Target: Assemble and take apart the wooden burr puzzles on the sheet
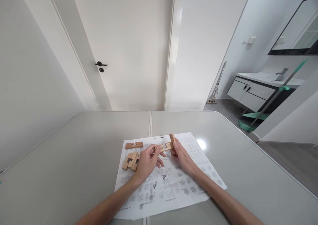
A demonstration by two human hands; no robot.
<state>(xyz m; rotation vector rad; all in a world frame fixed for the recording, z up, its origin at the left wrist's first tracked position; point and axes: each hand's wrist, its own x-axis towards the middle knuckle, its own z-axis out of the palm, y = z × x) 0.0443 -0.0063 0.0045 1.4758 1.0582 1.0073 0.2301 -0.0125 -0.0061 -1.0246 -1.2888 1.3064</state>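
Between my two hands, above the printed paper sheet (179, 198), is a pale notched wooden puzzle piece (167, 147). My left hand (148, 162) pinches its left end between thumb and fingertips. Closed around its right end is my right hand (182, 155), which also has a darker wooden piece (172, 138) sticking up from it. How those two pieces meet is partly covered by the fingers. A reddish notched wooden piece (134, 145) lies on the sheet beyond my left hand. Left of that hand sit several pale notched pieces (130, 161) side by side, partly hidden by it.
The sheet, printed with small puzzle diagrams, lies on a grey table (81, 158) with a seam down its middle. Behind the table is a white door (131, 46). To the right stand a washbasin cabinet (253, 89), a green dustpan (245, 125) and a mop (217, 82).
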